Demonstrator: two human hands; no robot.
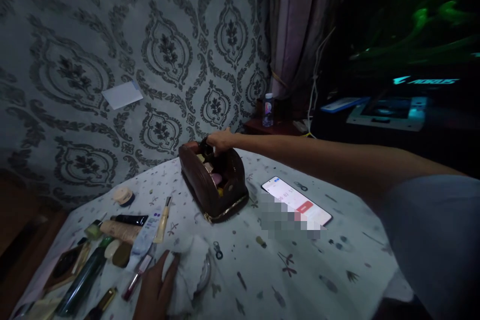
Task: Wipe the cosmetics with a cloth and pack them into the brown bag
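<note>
A dark brown toiletry bag (204, 185) stands unzipped on the table, with several small items visible inside. My right hand (222, 140) reaches across to its far upper rim, fingers closed over the edge. Low in the view, my left hand (157, 282) pinches part of a crumpled white tissue (183, 265) that lies on the tabletop. Close beside that hand is a lip gloss tube (137, 277). Left of it lie a white-and-blue tube (147, 234), a beige tube (120, 231), a dark tube (129, 219) and a slim yellowish tube (162, 222).
A phone (298, 202) lies lit on the patterned tablecloth (258, 270), right of the bag. At the left are a round jar (123, 196), a green bottle (82, 280) and a compact (67, 264). A plastic bottle (268, 110) stands behind, near the curtain (292, 25).
</note>
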